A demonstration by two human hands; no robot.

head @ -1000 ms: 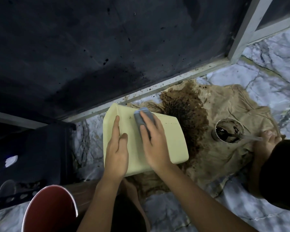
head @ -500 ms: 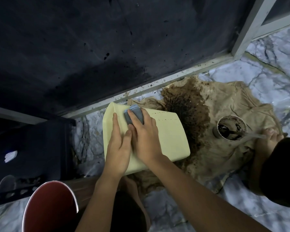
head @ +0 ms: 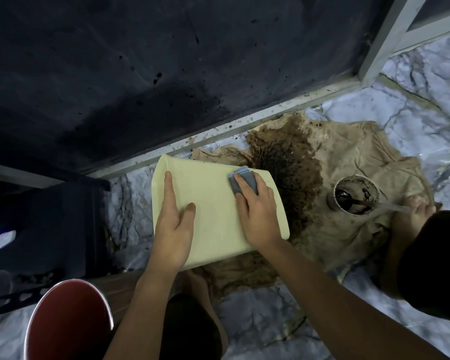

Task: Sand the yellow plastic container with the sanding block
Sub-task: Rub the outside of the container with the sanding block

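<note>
Container (head: 213, 211) on cloth (head: 348, 229) edge, left hand (head: 173, 229) flat on left part, right hand (head: 257, 216) pressing sanding block (head: 240, 181) at far-right corner (cup (head: 356, 193) further right, on cloth).

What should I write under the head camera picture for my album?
Left hand steadies the yellow container while the right hand presses a grey sanding block on it.
</note>
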